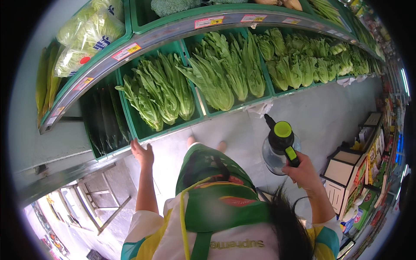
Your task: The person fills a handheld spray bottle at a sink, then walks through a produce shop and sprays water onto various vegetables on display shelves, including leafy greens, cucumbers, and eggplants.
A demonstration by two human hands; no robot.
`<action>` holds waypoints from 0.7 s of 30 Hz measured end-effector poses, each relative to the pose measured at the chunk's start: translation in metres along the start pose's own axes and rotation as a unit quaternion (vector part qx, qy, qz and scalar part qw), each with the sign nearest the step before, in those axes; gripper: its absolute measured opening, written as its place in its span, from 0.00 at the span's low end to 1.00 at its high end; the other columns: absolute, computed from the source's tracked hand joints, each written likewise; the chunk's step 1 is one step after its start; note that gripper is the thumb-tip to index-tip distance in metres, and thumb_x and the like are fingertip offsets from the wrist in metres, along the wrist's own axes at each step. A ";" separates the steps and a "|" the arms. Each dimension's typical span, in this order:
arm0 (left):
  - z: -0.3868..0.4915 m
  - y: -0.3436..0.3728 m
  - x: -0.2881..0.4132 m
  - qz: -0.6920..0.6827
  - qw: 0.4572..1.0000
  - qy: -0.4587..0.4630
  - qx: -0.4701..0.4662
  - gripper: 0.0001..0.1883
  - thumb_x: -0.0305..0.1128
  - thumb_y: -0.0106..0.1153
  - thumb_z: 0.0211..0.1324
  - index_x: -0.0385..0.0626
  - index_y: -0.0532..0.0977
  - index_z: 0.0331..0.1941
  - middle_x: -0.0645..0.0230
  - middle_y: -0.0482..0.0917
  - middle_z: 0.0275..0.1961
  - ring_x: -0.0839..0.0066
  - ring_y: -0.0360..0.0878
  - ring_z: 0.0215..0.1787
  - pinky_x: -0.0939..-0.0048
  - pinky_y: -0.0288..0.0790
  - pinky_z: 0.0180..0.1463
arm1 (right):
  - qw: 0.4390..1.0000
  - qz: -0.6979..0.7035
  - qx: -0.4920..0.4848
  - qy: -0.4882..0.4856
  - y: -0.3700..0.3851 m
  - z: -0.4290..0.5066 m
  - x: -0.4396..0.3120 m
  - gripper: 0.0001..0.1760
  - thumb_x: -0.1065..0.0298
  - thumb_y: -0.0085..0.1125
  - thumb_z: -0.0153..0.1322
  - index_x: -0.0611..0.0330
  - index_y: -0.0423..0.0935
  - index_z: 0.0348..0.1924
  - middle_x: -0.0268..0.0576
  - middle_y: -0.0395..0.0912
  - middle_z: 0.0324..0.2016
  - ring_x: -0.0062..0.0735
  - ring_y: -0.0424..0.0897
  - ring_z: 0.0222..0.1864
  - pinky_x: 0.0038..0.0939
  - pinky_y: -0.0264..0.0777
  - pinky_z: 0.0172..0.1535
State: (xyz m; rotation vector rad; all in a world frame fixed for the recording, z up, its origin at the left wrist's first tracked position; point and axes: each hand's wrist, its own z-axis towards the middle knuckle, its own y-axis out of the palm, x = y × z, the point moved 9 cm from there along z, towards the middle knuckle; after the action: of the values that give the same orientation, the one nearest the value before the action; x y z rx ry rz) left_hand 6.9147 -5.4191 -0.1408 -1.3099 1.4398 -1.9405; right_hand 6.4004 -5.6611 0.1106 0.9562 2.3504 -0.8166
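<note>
My right hand (pixel 301 169) grips the handle of a spray bottle (pixel 275 156) with a clear body, a black top and a lime-green knob and trigger. Its nozzle points towards the shelf, just below a crumpled white cloth or bag (pixel 261 108). My left hand (pixel 142 153) holds nothing; its fingertips are at the front rim of the green crates, between the cucumbers (pixel 109 120) and the leafy lettuce (pixel 162 91). Further right, crates hold larger leafy lettuce (pixel 224 71) and shorter green heads (pixel 292 70).
An upper shelf edge (pixel 175 27) with price tags overhangs the crates. On it are bagged greens (pixel 94 35), broccoli (pixel 175 6) and corn (pixel 47 78). A metal frame (pixel 104 195) stands at lower left, boxed goods (pixel 344 172) at right.
</note>
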 end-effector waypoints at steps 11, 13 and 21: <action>-0.025 0.056 0.190 -0.155 0.966 0.128 -0.161 0.28 0.24 0.61 0.50 0.37 0.68 0.58 0.46 0.69 0.60 0.47 0.66 0.63 0.56 0.64 0.66 | 0.985 -0.054 -0.124 -0.103 0.037 0.058 -0.095 0.08 0.71 0.64 0.63 0.63 0.74 0.32 0.30 0.74 0.23 0.16 0.70 0.27 0.24 0.68 0.33; -0.021 0.060 0.198 -0.188 0.964 0.114 -0.152 0.27 0.25 0.60 0.51 0.37 0.68 0.57 0.47 0.70 0.60 0.48 0.67 0.63 0.57 0.64 0.66 | 0.985 -0.071 -0.132 -0.083 0.039 0.069 -0.107 0.09 0.70 0.64 0.64 0.62 0.73 0.31 0.30 0.73 0.22 0.15 0.69 0.26 0.23 0.67 0.31; -0.044 0.058 0.109 -0.153 0.971 -0.013 -0.184 0.22 0.28 0.61 0.53 0.39 0.72 0.54 0.50 0.75 0.55 0.50 0.69 0.61 0.56 0.65 0.65 | 0.997 0.011 -0.074 -0.032 -0.021 0.099 -0.100 0.12 0.70 0.66 0.63 0.59 0.71 0.33 0.32 0.70 0.16 0.18 0.67 0.12 0.22 0.61 0.18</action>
State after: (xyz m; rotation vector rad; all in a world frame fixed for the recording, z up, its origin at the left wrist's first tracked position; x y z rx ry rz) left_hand 6.8116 -5.5008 -0.1453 -1.8088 1.7289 -1.8846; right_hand 6.4687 -5.7854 0.1084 0.8795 2.3056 -0.6442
